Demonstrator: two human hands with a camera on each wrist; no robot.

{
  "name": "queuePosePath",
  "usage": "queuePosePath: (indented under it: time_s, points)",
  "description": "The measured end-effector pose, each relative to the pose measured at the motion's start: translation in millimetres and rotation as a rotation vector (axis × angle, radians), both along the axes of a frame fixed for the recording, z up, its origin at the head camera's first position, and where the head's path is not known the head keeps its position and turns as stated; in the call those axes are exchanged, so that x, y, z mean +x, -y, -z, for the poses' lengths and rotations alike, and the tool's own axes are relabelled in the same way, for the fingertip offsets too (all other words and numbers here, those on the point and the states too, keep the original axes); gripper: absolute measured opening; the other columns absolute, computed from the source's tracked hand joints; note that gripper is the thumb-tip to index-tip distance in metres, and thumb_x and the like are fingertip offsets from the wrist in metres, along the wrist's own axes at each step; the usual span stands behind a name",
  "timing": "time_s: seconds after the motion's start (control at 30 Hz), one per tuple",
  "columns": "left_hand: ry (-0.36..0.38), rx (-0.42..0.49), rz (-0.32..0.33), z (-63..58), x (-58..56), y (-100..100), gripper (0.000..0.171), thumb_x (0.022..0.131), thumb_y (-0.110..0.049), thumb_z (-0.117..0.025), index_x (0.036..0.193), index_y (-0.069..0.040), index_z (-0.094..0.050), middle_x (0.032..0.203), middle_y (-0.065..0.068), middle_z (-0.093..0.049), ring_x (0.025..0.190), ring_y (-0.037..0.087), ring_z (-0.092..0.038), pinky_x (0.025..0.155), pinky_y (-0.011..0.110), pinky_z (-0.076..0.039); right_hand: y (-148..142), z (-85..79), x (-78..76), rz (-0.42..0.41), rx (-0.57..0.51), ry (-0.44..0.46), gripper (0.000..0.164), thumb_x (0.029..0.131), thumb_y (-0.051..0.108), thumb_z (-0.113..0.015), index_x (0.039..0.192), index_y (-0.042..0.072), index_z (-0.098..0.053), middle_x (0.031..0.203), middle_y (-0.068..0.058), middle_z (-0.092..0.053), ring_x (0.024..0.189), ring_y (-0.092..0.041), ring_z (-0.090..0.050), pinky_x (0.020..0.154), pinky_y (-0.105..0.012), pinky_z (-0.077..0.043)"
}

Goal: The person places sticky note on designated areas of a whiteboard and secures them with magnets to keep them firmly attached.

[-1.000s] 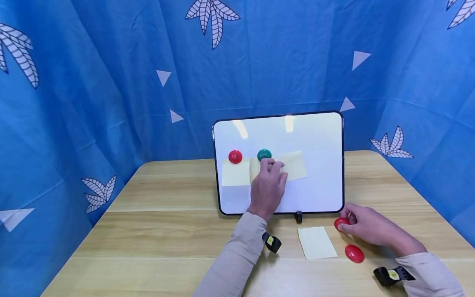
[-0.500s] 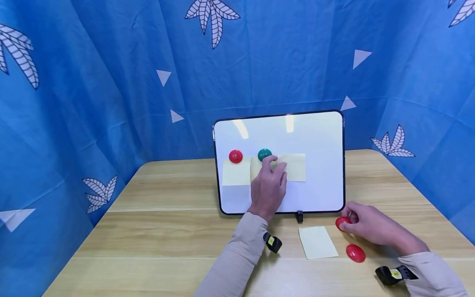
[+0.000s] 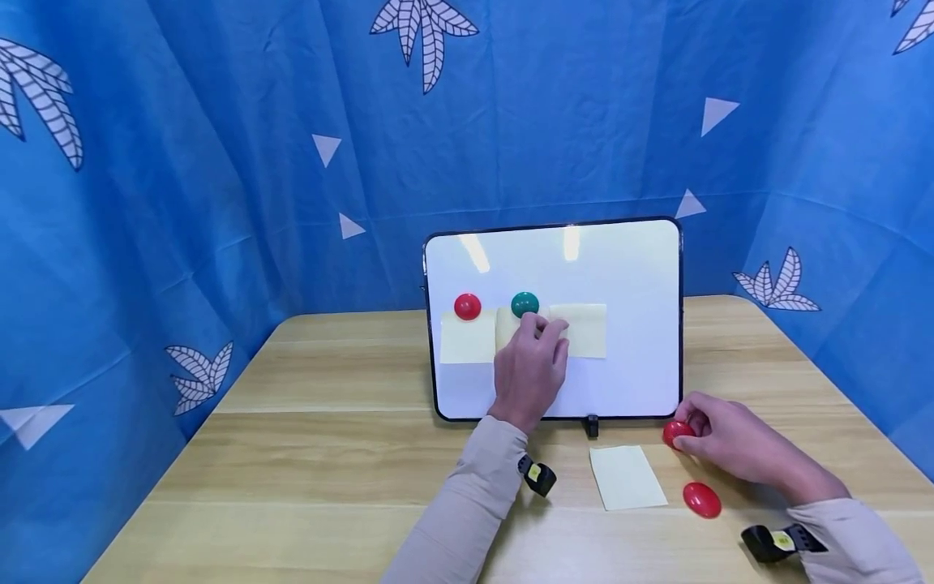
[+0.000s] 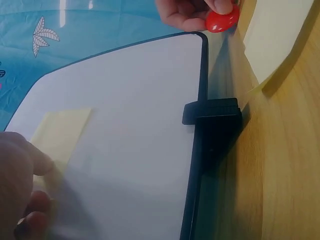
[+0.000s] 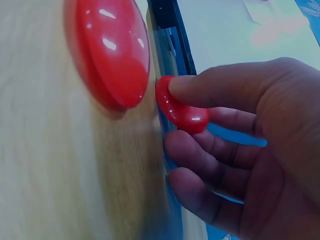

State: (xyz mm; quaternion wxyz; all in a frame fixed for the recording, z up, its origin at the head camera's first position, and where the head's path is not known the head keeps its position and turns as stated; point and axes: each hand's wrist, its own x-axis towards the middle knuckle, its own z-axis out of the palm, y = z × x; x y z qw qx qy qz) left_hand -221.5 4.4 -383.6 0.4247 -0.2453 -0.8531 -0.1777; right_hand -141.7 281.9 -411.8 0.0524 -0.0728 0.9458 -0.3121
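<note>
On the standing whiteboard, my left hand bends its fingers over the left side of the rightmost yellow sticky note, holding it against the surface. The left wrist view shows a fingertip lying on that note. A green round magnet sits just above the hand, at the top of a second note partly hidden by it. Below the board's lower right corner, my right hand pinches a red round magnet between thumb and fingers. Seen from the right wrist, the thumb presses the magnet's face.
A red magnet holds another yellow note at the board's left. On the wooden table lie a loose pale note and another red magnet. A black clip foot supports the board's bottom edge. Blue curtain surrounds the table.
The rightmost note has turned from tilted to level under my left hand, whose fingers have shifted slightly. My right hand keeps its grip on the red magnet, which has barely moved.
</note>
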Motion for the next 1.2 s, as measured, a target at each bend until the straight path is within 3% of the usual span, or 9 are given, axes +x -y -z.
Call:
queuePosePath:
  time_s: [0.37, 0.87, 1.2]
  points:
    - [0.011, -0.005, -0.017, 0.4, 2.1, 1.2, 0.021, 0.095, -0.027, -0.069, 0.114, -0.018, -0.073, 0.094, 0.0, -0.059, 0.07, 0.008, -0.063, 0.054, 0.016, -0.046, 2.5, -1.6, 0.5, 0.014, -0.031, -0.05, 0.022, 0.089, 0.015, -0.076, 0.103, 0.01, -0.06, 0.086, -0.004, -0.057, 0.079, -0.022, -0.052, 0.063, -0.027, -0.045]
    - [0.008, -0.003, -0.014, 4.2, 0.5, 10.0, 0.023, 0.093, -0.03, -0.072, 0.113, -0.019, -0.073, 0.086, -0.002, -0.065, 0.068, 0.008, -0.063, 0.054, 0.015, -0.045, 17.2, -5.8, 3.0, 0.089, -0.103, -0.281, 0.024, 0.09, 0.023, -0.077, 0.103, 0.011, -0.061, 0.089, -0.003, -0.063, 0.081, -0.022, -0.056, 0.064, -0.027, -0.048]
    - [0.029, -0.024, 0.014, -2.3, -5.2, 4.7, 0.018, 0.094, -0.028, -0.071, 0.111, -0.02, -0.072, 0.079, -0.004, -0.07, 0.06, 0.008, -0.061, 0.048, 0.014, -0.037, 17.3, -14.3, -4.1, 0.094, -0.175, -0.33, 0.02, 0.093, 0.023, -0.073, 0.101, 0.01, -0.06, 0.09, -0.007, -0.063, 0.08, -0.023, -0.057, 0.064, -0.026, -0.049]
